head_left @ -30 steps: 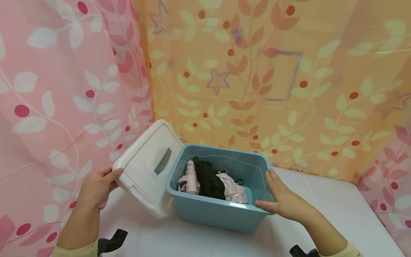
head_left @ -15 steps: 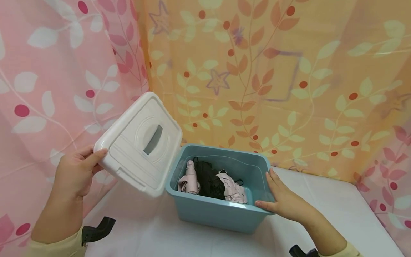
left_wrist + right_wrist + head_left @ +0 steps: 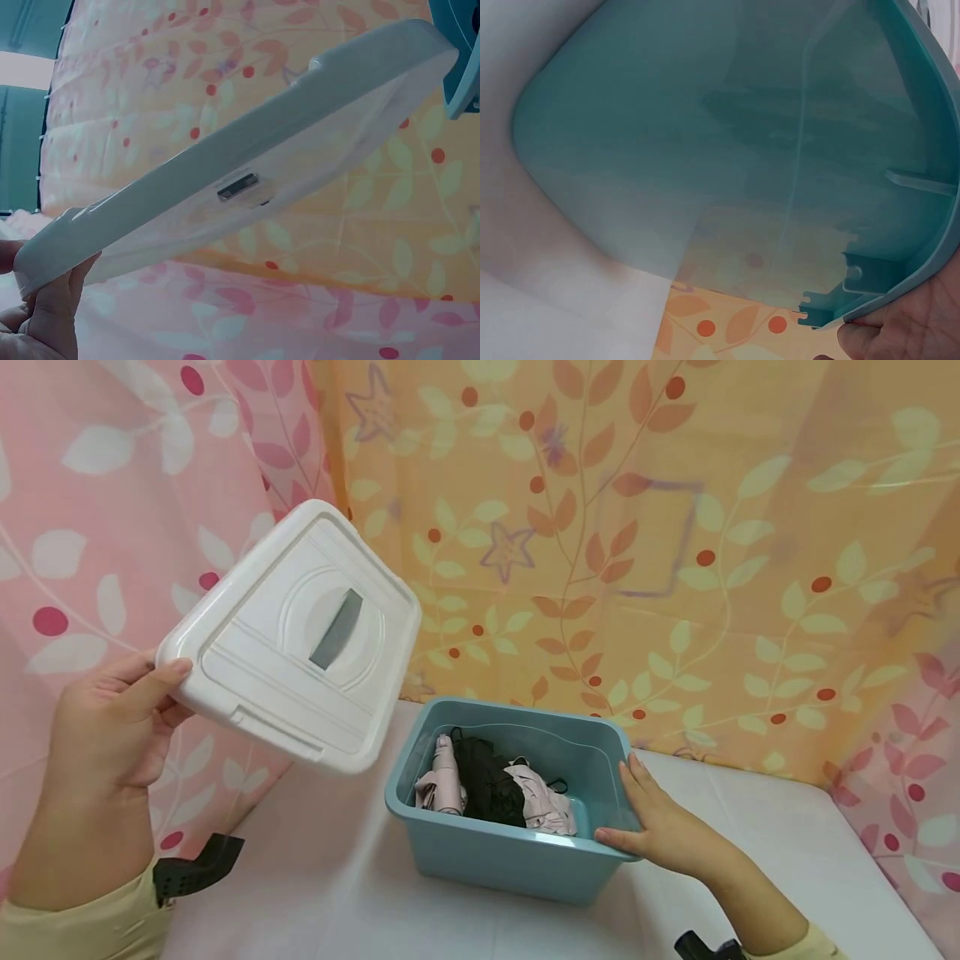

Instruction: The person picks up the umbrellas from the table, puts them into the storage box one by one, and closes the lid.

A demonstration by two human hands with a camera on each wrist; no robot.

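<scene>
Nearest, at the lower left: left hand (image 3: 105, 727), yellow sleeve at the wrist, gripping one corner of a white lid (image 3: 288, 635) with thumb on top and fingers curled underneath. Lid raised clear of the table (image 3: 750, 827), tilted, up and to the left of the bin, apart from it; grey handle slot in a round recess on its top face. From the left wrist view, lid seen edge-on (image 3: 240, 180), a small latch at mid-rim, fingertips (image 3: 56, 300) pressed under its low corner.

Lower right: right hand (image 3: 660, 827) laid against the right end of a blue plastic bin (image 3: 510, 852), fingers fairly straight along the wall, thumb hooked over the near rim. From the right wrist view, only the bin's outer wall (image 3: 727, 142) and rim, with a bit of palm (image 3: 907, 330) beneath.

Bin standing upright on the white table, uncovered. Inside: bunched pink and black garments (image 3: 495, 785), heaped toward the left half.

Farthest: pink and orange leaf-print curtains (image 3: 637, 543) behind.
</scene>
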